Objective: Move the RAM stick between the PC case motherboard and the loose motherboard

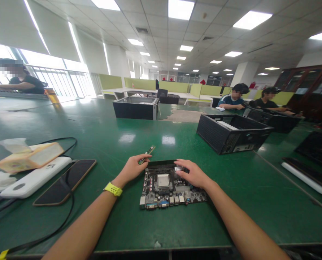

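Observation:
A motherboard [153, 195] lies flat on the green table in front of me, its port side towards me and a silver square processor [163, 181] near its middle. My left hand [134, 167] is closed on a RAM stick [151, 149], pinched just beyond the board's far left corner. The stick points away and to the right. At the board's far right part, my right hand [191, 173] curls over the edge, thumb on the board beside a silver part and fingers at the far edge. It covers some of the board there.
On the left are a tissue pack [31, 157], a white power bank [36, 177], a phone [66, 182] and black cables. Open computer cases [135, 109] [233, 133] stand farther back. Another phone-like dark slab [308, 175] lies right. Several people sit around the table.

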`<state>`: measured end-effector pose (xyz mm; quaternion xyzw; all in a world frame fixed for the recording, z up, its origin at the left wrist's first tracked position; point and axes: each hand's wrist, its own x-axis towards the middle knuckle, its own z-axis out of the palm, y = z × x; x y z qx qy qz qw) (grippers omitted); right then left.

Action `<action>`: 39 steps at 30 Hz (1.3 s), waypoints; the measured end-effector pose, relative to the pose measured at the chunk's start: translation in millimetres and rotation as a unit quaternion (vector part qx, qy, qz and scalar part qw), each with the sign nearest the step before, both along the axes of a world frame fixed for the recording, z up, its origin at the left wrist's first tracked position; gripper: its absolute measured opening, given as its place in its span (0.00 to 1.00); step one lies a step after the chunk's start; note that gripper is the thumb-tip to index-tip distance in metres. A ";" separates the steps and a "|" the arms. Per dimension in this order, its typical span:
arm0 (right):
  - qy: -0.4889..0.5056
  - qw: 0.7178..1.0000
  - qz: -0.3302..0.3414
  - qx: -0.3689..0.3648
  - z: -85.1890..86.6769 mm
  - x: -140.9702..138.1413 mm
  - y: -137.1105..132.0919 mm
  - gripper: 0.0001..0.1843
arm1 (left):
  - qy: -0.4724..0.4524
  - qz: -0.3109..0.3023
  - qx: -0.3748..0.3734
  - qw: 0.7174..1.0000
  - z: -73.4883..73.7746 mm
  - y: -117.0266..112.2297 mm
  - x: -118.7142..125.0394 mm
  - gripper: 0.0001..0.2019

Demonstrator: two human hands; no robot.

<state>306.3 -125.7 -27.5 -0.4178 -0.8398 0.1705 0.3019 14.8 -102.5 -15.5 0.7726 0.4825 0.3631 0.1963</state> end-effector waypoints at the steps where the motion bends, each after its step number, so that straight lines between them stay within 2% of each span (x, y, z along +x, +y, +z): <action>1: 0.001 1.000 0.001 0.000 -0.2 0.1 0.0 0.24 | 0.001 0.001 0.000 1.000 -0.2 0.1 -0.2 0.18; 24: 0.003 1.000 0.002 -0.002 0.9 -0.4 -1.3 0.23 | 0.014 -0.003 0.008 1.000 2.1 -2.2 0.0 0.17; 31: 0.006 1.000 0.002 -0.005 2.4 0.2 -1.8 0.24 | -0.016 -0.006 -0.003 1.000 4.5 -4.0 1.4 0.17; 33: 0.009 1.000 0.000 -0.008 2.1 0.0 -1.7 0.23 | -0.024 0.014 0.021 0.999 8.8 -5.8 2.0 0.17; 36: 0.045 0.999 -0.012 -0.006 1.4 -2.0 -1.2 0.22 | -0.019 0.037 0.096 0.995 20.5 -16.3 7.1 0.17; 39: 0.124 0.990 -0.060 0.016 1.2 -3.3 1.5 0.17 | 0.015 0.001 0.147 0.989 32.7 -42.3 24.0 0.17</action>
